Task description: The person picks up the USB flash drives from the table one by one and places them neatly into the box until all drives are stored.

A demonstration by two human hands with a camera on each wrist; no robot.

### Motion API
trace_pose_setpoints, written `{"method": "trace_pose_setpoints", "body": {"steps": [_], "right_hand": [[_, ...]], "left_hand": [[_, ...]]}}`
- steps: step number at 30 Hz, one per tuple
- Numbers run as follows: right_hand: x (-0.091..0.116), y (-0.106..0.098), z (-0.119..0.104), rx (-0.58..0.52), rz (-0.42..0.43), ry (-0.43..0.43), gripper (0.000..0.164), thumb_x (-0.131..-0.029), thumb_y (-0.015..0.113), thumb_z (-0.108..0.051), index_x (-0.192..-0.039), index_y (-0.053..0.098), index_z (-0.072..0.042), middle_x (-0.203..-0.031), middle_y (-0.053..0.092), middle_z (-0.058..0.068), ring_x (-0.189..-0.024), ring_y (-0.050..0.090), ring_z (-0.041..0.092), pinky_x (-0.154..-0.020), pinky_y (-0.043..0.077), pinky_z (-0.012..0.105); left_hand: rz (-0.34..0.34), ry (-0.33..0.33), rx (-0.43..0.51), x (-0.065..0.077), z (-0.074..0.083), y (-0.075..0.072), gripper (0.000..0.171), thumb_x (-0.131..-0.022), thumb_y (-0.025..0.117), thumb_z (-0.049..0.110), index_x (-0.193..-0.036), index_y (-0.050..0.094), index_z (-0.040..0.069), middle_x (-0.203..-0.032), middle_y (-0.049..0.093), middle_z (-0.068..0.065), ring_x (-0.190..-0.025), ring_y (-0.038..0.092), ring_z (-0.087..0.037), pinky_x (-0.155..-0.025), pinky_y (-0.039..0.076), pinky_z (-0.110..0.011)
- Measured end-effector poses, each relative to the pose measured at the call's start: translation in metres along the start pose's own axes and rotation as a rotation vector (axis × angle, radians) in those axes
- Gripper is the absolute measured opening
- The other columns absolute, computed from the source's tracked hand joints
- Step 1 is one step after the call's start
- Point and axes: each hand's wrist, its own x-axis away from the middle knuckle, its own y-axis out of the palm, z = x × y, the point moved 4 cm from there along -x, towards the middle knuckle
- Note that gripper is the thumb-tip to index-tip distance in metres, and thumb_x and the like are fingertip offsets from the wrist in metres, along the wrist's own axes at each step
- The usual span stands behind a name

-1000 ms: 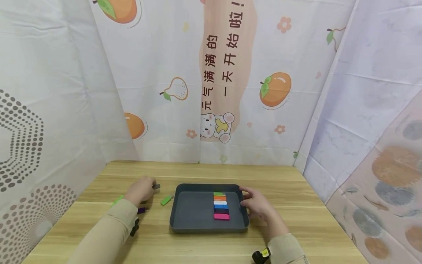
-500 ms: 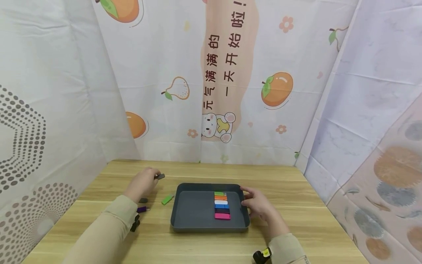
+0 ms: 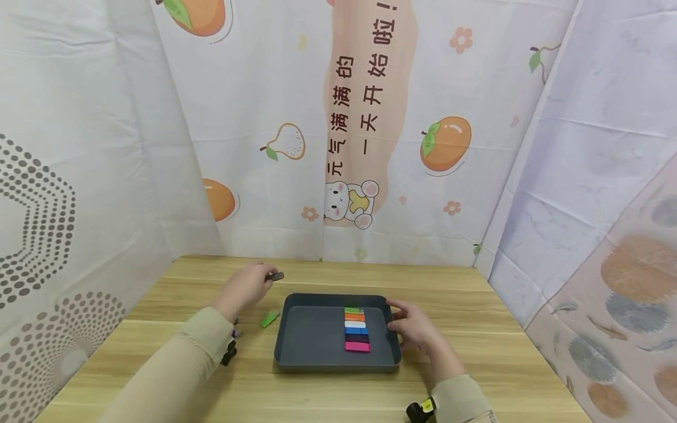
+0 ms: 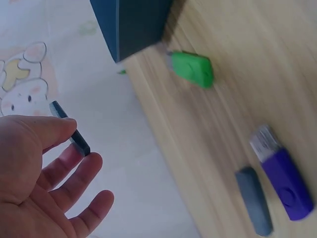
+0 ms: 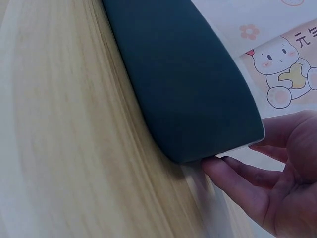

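My left hand (image 3: 247, 289) pinches a dark grey USB stick (image 4: 72, 130) between thumb and fingers, raised over the table behind the tray's left corner. My right hand (image 3: 415, 326) holds the right end of a dark grey tray (image 3: 312, 338). In the right wrist view its thumb lies low on the tray's end and a finger at the upper edge. Inside the tray, right of centre, USB sticks form a neat column: green (image 3: 351, 310), orange (image 3: 354, 318), white (image 3: 354, 324), blue (image 3: 357, 331), a dark one (image 3: 357, 338) and pink (image 3: 357, 347).
Left of the tray lies a loose green USB stick (image 4: 194, 68). A purple USB stick (image 4: 287, 183) and another grey one (image 4: 254, 201) lie side by side on the wooden table (image 3: 338, 396), mostly behind my left arm in the head view. Printed curtains (image 3: 254, 205) enclose the table.
My left hand has moved right and away from me, carrying the grey USB stick closer to the tray's far left corner. The right hand and tray stay put.
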Motion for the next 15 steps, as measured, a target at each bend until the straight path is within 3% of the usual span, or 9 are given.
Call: {"method": "trace_pose_setpoints", "body": {"steps": [15], "right_hand": [[0.001,0.0,-0.002,0.0,-0.006,-0.006,0.065,-0.09,0.064,0.009,-0.15,0.05,-0.009,-0.129,0.057,0.027,-0.096,0.064,0.033,-0.057,0.06,0.052]], "left_hand": [[-0.025,0.089,-0.057,-0.012,0.046,0.002,0.018,-0.095,0.07,0.012,-0.113,0.075,0.01,-0.105,0.068,-0.007,-0.095,0.065,-0.025,-0.086,0.055,-0.046]]}}
